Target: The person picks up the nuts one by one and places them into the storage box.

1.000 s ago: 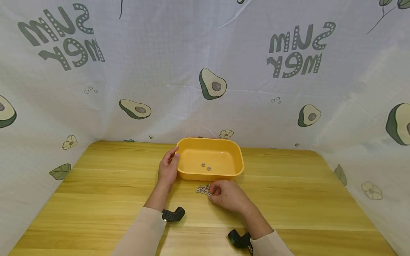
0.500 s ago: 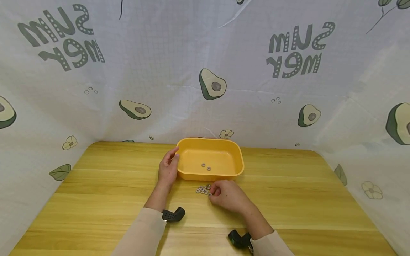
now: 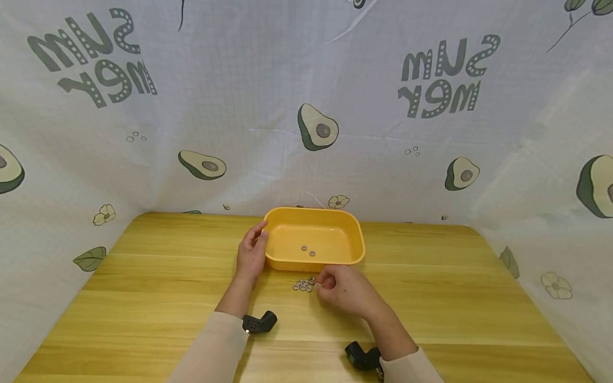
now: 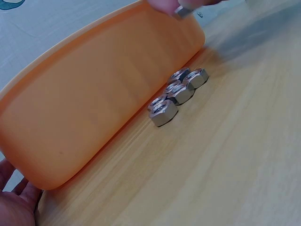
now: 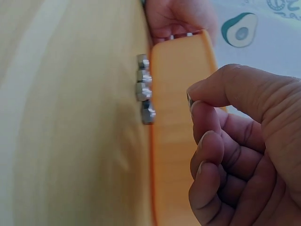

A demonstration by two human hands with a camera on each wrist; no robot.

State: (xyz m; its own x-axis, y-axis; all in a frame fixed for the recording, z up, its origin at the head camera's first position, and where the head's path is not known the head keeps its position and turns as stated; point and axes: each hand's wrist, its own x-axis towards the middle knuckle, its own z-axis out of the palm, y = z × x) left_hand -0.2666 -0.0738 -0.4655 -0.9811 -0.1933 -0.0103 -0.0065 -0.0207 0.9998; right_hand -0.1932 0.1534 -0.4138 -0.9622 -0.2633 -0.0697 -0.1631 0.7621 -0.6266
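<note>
A yellow plastic bin (image 3: 313, 265) stands near the table's back edge, two metal hex nuts (image 3: 304, 248) lying on its floor. My left hand (image 3: 251, 255) rests at the bin's left end, fingers and thumb touching near the rim. In the left wrist view, the fingers of that hand (image 4: 19, 202) lie against the bin's end wall. My right hand (image 3: 347, 290) pinches one nut (image 5: 189, 101) between thumb and index finger, raised over the table in front of the bin. Several more hex nuts (image 4: 181, 93) sit clustered on the table by the bin's front wall.
The wooden table (image 3: 455, 298) extends to both sides of the bin. A white cloth (image 3: 249, 80) printed with avocados hangs behind and beside it. Each wrist wears a black camera, the left one (image 3: 260, 322) and the right one (image 3: 362, 357).
My right hand has picked a nut from the right side of the cluster and shifted slightly up and right with it. The left hand and the bin have not moved.
</note>
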